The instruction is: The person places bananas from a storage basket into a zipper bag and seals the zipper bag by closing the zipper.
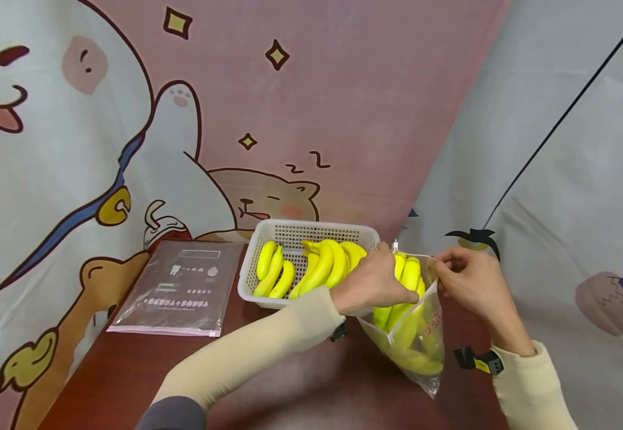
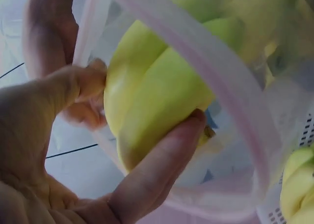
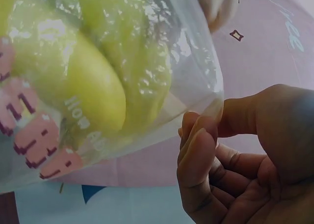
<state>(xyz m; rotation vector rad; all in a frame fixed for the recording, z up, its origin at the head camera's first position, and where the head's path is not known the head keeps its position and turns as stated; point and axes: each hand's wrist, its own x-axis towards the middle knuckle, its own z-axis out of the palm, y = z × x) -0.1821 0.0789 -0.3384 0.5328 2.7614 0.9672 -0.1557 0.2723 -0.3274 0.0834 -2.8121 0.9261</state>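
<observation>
In the head view, a clear zip bag (image 1: 432, 334) with printed lettering hangs with its mouth up, right of the white basket. Bananas (image 1: 411, 273) fill it and stick out at the opening. My left hand (image 1: 378, 280) reaches over the mouth; the left wrist view shows its thumb and fingers gripping yellow-green bananas (image 2: 162, 101) within the bag's pinkish rim (image 2: 196, 67). At the right corner of the mouth, my right hand (image 1: 469, 280) pinches the bag's edge between thumb and fingertips, plain in the right wrist view (image 3: 235, 155).
Behind the left forearm stands a white perforated basket (image 1: 311, 223) holding several more bananas (image 1: 324, 269). A second printed zip bag (image 1: 182, 292) lies flat on the red-brown table (image 1: 144, 370) to its left. Cartoon-printed cloth (image 1: 354, 107) hangs behind and beside the table.
</observation>
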